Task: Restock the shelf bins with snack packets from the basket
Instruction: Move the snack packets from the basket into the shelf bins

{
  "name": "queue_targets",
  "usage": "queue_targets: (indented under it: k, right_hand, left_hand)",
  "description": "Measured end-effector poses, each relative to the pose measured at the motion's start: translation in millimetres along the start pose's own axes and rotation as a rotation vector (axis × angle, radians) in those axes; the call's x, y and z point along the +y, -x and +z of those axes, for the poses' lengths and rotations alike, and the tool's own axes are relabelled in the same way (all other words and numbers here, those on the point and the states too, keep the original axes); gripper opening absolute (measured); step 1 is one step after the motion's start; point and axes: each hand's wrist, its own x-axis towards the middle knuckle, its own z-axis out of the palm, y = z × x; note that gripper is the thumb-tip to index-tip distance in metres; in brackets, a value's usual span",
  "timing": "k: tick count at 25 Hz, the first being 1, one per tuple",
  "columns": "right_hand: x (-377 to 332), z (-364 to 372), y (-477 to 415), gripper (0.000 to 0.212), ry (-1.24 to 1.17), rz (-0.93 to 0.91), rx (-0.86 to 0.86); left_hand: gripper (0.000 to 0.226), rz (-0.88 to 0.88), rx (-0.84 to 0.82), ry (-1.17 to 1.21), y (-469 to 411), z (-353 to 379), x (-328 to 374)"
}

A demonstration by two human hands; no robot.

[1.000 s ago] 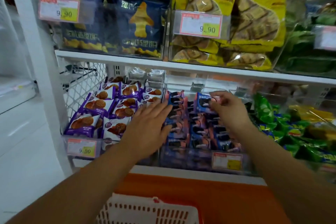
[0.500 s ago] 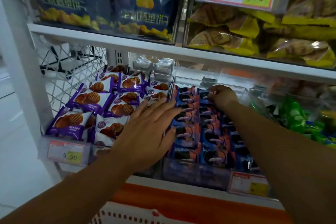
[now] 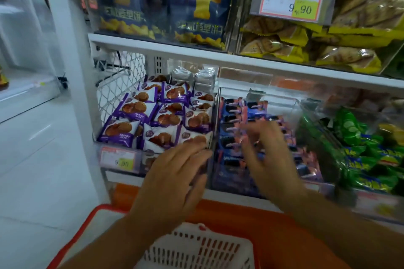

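Open gap above the blue packets (image 3: pixel 236 116), under the upper shelf (image 3: pixel 240 61); clear dividers (image 3: pixel 215 120) flank it.

Left hand (image 3: pixel 175 172): flat, fingers spread, lying against front wall of clear bin (image 3: pixel 209 116) at divider between purple and blue packets; empty.
Right hand (image 3: pixel 269 155): blurred, fingers spread over blue packets (image 3: pixel 235 116); grip unclear.
Purple packets (image 3: pixel 153 120): piled in left bin, cookie pictures on wrappers.
Green packets (image 3: pixel 358 150): heaped in bin just right of blue ones.
Upper shelf (image 3: pixel 218 57): dark blue bags (image 3: pixel 201 6) at left, yellow bags (image 3: pixel 306 46) at right.
Price tags (image 3: pixel 288 0): reading 9.90, on upper bins; another on front of purple bin.
White basket (image 3: pixel 196 249): bottom centre, beneath forearms, on orange surface (image 3: pixel 273 225).
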Motion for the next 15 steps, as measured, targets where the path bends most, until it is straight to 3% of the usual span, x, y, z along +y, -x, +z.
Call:
queue_targets:
  k: [2, 4, 8, 11, 13, 15]
  right_hand:
    - [-29, 23, 34, 0.019, -0.054, -0.144, -0.139]
    - [-49, 57, 59, 0.017, -0.082, -0.157, -0.342]
    - [-50, 159, 129, 0.031, 0.074, 0.043, -0.903]
    - [-42, 225, 175, 0.044, 0.179, 0.243, -1.243]
    - [-41, 258, 195, 0.054, 0.211, 0.268, -1.370]
    - [-46, 289, 204, 0.060, 0.183, 0.231, -1.335]
  left_hand:
    - [0.039, -0.022, -0.062, -0.004, 49, 0, -13]
    - [0.036, -0.122, -0.206, -0.030, 88, 2, -35]
    - [0.034, -0.599, -0.567, 0.014, 165, 8, -74]
    - [0.050, -0.804, -0.850, -0.037, 232, 26, -101]
    - [0.057, -0.853, -0.996, -0.049, 262, 39, -111]
    - [0.058, -0.878, -1.042, -0.043, 274, 51, -116]
